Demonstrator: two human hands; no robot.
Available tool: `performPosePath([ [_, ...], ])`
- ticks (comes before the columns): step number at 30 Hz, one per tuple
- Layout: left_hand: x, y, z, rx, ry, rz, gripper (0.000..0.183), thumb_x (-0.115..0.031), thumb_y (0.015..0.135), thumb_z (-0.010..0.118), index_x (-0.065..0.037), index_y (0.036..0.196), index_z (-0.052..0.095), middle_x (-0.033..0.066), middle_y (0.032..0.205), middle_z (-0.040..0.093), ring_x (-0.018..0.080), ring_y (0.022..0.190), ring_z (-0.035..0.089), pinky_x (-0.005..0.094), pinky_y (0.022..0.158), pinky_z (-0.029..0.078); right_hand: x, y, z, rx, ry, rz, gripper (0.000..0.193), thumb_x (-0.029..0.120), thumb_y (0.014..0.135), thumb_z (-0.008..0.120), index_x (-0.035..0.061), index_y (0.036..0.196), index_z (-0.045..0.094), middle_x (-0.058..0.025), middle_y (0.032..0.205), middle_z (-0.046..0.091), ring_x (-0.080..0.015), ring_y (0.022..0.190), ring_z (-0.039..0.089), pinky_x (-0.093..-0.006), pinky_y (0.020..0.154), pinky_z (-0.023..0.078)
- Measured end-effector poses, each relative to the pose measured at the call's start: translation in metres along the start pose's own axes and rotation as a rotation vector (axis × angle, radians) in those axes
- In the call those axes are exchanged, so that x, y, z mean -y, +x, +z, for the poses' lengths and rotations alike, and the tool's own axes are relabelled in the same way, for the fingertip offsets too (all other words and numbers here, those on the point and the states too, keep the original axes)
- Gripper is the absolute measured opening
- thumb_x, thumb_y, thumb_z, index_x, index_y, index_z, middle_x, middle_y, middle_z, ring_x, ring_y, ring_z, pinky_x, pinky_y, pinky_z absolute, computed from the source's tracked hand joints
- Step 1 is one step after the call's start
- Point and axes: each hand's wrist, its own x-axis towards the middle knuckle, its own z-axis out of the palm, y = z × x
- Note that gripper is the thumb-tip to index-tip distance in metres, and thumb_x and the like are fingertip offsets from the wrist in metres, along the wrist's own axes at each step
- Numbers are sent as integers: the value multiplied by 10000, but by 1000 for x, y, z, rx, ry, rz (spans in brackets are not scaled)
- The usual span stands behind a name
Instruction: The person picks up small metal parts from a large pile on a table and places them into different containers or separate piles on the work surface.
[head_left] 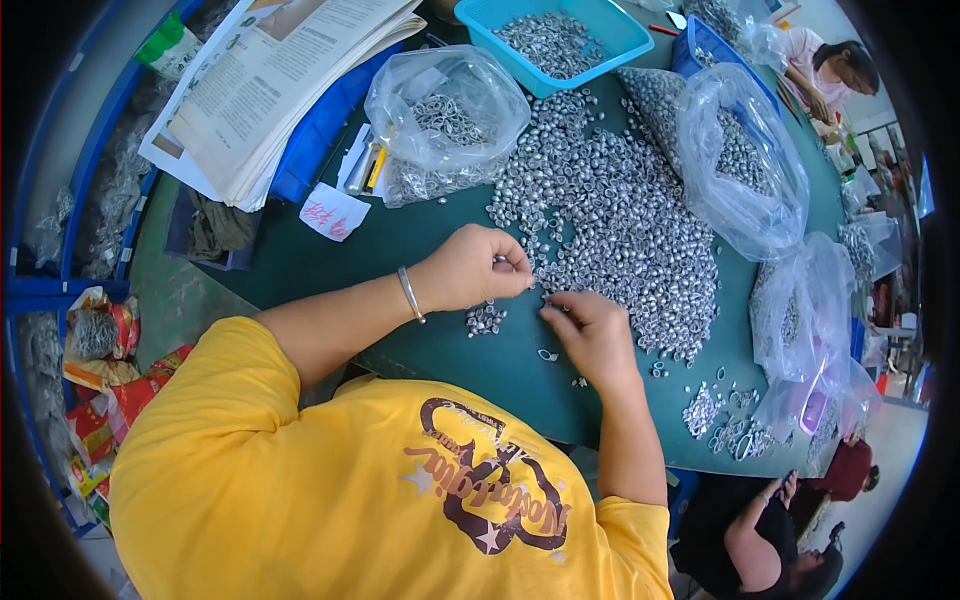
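A broad heap of small silver oval metal pieces (630, 230) covers the middle of the green table (420, 345). At its near left edge my left hand (470, 268), with a metal bangle on the wrist, is curled in a pinch. Just to the right, my right hand (600, 340) has its fingers bent and its thumb drawn in close to the heap's edge. What either hand's fingertips hold is too small to make out. Below my left hand lies a little cluster of the same pieces (486, 319). One open metal ring (547, 355) lies apart beside my right hand.
Behind the heap are a turquoise basin (625, 45) of pieces and a clear bag (445, 75) of metal rings. Another filled bag (745, 165) stands right. Newspapers (270, 90) lie on a blue tray at left. A utility knife (375, 170) rests nearby. Other people sit at right.
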Motion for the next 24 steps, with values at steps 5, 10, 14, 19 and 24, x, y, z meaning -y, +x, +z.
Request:
performPosePath([
  [5,-3,1,-12,175,-1126,-355,177,-180,856,489,-26,816,565,23,657,505,59,479,388,171,391,280,4,-3,7,-53,-149,-35,76,125,746,667,57,759,636,-90,692,602,-281,599,594,-372,535,483],
  [10,-13,8,-5,72,-383,-324,99,-84,788,612,-5,846,621,12,651,547,57,540,458,200,423,337,2,1,2,-15,-199,-59,81,127,748,668,52,761,640,-82,689,606,-263,598,597,-352,532,482],
  [14,5,5,5,29,450,340,98,-131,756,658,-85,841,675,35,635,523,173,586,540,305,566,456,-7,6,-5,18,321,164,80,100,783,641,23,762,637,-30,631,588,-150,577,580,-291,510,459],
  [19,12,4,14,-46,657,515,93,-134,733,666,-98,818,664,53,698,534,246,662,570,347,582,471,-19,18,-33,-43,1085,397,95,44,801,591,-22,765,649,-23,582,545,-43,409,375,-181,382,243],
  [24,12,3,14,-52,677,561,80,-127,720,677,-83,778,644,53,696,533,243,663,571,338,577,473,-10,9,-5,-21,40,53,109,103,709,694,44,801,686,-138,738,640,-252,625,617,-323,582,485],
])
